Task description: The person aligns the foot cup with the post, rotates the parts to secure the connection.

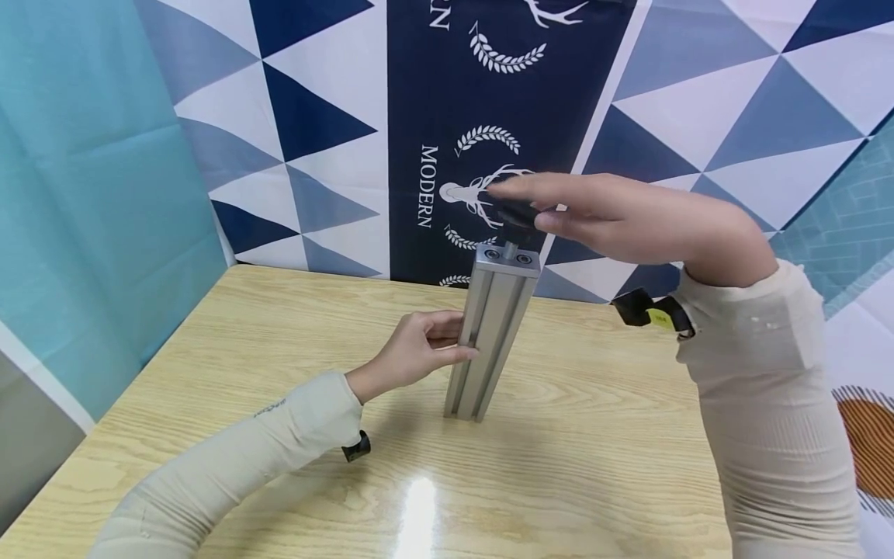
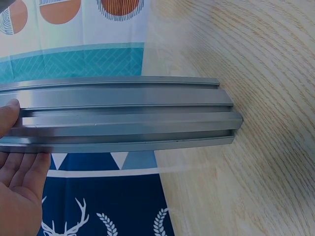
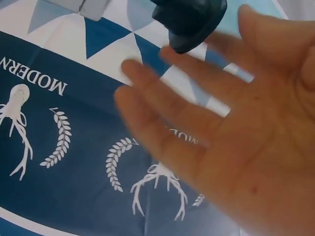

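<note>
A silver aluminium extrusion profile (image 1: 489,334) with grooved sides stands upright, slightly tilted in the head view, its lower end at the table. My left hand (image 1: 408,353) grips it around the middle, thumb on the near face and fingers behind. From the profile's top end rises a metal stud that carries a black leveling foot (image 1: 515,213). My right hand (image 1: 621,217) is beside the foot with fingers extended over it. In the right wrist view those fingers are spread and blurred by motion, near the black foot (image 3: 192,22), not curled round it.
The wooden table (image 1: 293,334) extends around the profile. Behind it hangs a patterned cloth (image 1: 321,116) with blue triangles and a dark deer panel. A teal cloth (image 1: 77,178) hangs at the left. A black strap device (image 1: 653,310) sits on the right wrist.
</note>
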`<state>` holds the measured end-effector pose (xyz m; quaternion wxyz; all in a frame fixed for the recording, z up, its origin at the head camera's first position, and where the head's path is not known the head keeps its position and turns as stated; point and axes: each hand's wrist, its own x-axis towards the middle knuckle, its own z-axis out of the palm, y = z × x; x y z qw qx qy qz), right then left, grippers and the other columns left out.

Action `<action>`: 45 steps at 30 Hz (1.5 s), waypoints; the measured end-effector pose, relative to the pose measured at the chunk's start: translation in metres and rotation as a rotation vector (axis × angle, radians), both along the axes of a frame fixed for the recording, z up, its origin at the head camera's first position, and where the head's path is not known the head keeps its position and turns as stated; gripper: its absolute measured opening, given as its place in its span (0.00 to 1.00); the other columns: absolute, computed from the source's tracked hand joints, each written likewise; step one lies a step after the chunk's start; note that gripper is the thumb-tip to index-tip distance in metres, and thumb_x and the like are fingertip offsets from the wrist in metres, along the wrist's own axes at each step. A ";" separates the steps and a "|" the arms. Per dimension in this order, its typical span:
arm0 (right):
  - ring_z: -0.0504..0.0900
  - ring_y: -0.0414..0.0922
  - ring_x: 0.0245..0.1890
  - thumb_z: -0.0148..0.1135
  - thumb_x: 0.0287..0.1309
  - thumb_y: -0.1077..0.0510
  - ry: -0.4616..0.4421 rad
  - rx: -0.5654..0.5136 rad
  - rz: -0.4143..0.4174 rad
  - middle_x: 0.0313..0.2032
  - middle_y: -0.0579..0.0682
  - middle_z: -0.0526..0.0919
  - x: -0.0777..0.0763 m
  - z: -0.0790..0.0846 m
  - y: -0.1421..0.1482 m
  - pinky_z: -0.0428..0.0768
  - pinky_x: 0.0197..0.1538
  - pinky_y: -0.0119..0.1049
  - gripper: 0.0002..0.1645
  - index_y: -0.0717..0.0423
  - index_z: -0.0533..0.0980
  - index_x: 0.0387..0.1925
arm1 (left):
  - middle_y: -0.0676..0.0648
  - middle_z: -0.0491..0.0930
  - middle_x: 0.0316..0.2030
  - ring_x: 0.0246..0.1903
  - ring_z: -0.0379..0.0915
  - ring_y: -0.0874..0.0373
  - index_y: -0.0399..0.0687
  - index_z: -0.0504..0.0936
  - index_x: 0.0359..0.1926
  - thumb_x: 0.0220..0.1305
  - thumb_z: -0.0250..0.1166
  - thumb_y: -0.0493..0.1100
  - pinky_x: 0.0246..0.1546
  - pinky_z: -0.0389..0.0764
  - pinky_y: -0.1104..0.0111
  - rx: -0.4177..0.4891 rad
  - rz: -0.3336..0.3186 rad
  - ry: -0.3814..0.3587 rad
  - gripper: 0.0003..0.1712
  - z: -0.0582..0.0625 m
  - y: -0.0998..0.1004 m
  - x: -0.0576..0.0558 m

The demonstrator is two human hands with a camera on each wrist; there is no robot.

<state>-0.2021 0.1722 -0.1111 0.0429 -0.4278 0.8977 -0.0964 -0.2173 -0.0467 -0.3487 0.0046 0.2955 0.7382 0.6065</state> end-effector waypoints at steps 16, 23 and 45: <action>0.69 0.50 0.18 0.59 0.53 0.27 0.483 -0.216 -0.511 0.17 0.52 0.71 0.016 -0.035 -0.038 0.64 0.23 0.39 0.36 0.57 0.70 0.24 | 0.38 0.83 0.46 0.46 0.82 0.52 0.33 0.78 0.55 0.54 0.71 0.34 0.46 0.82 0.69 0.015 -0.018 -0.002 0.26 -0.002 -0.001 -0.002; 0.71 0.50 0.19 0.48 0.56 0.23 0.400 -0.129 -0.541 0.19 0.52 0.72 0.019 -0.031 -0.036 0.67 0.23 0.39 0.40 0.58 0.70 0.31 | 0.38 0.83 0.46 0.46 0.82 0.52 0.33 0.77 0.56 0.55 0.71 0.34 0.45 0.82 0.69 0.005 -0.016 -0.007 0.26 -0.001 -0.001 -0.001; 0.83 0.47 0.36 0.63 0.53 0.32 0.218 -0.180 -0.397 0.36 0.52 0.86 0.011 -0.014 -0.017 0.80 0.40 0.46 0.33 0.56 0.80 0.43 | 0.37 0.83 0.47 0.47 0.82 0.51 0.32 0.77 0.56 0.54 0.72 0.34 0.46 0.82 0.70 0.007 -0.006 -0.002 0.27 0.000 0.000 -0.001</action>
